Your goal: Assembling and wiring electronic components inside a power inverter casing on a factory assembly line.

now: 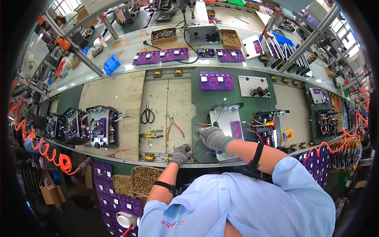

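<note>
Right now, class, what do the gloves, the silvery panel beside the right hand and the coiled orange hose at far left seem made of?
Gloves: grey knitted fabric, probably; matt, with soft folds.
Silvery panel: likely metal, from its smooth, pale sheen; coated plastic is possible.
Coiled orange hose: probably smooth plastic, from its even colour and springy-looking loops.

The gloves (213, 138) look like matt knitted cloth, the panel (225, 123) smooth metal, the board (112, 94) matt wood.
</note>
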`<state>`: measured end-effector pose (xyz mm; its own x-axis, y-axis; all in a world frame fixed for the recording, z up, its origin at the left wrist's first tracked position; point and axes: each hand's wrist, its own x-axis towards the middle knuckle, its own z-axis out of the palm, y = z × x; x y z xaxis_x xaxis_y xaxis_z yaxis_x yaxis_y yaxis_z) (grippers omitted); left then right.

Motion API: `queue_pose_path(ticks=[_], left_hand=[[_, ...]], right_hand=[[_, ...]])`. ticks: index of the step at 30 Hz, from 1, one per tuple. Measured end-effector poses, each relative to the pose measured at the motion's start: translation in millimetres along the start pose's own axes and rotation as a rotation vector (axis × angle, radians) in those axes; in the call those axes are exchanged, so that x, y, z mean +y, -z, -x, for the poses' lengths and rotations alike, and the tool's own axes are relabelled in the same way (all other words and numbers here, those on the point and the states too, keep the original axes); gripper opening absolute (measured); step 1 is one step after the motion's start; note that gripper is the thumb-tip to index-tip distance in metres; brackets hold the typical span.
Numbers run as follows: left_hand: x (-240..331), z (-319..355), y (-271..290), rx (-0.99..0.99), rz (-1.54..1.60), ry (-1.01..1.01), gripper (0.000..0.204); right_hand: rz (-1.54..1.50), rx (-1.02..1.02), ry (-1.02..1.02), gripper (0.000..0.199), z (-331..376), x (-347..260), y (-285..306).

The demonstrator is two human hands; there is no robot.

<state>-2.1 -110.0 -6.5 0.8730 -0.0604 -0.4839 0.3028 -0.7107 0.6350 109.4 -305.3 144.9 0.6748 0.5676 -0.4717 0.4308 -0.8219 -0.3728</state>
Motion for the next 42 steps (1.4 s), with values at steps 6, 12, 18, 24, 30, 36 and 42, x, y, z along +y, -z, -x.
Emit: queue_pose_path(ticks=[6, 12, 18, 24, 30, 36, 42], left_hand=[[42, 21, 40, -0.096, 0.592, 0.001, 0.022], [67, 8, 85, -0.147, 0.82, 0.025, 0.038], [80, -57, 28, -0.197, 0.361, -0.151, 0.046], [57, -86, -21, -0.057, 0.407, -0.07, 0.034], [54, -77, -28, -0.052, 0.484, -0.003, 0.048], [95, -34, 46, 0.156, 0.828, -0.316, 0.035], [141, -10, 79, -0.142, 1.122, -0.226, 0.031]], right_hand=[[0.068, -0.078, 0.125, 0.024, 18, -16, -11], [0.072, -0.118, 0.306, 0.024, 40, -18, -13], [0.034, -0.073, 0.408, 0.023, 54, -7, -9], [-0.227, -0.021, 0.33, 0.028, 62, -7, 3], [-0.362, 0.202, 0.053, 0.034, 45, 13, 54], [-0.427, 0.299, 0.063, 0.023, 20, 15, 71], [-0.168, 0.302, 0.109, 0.034, 12, 9, 70]])
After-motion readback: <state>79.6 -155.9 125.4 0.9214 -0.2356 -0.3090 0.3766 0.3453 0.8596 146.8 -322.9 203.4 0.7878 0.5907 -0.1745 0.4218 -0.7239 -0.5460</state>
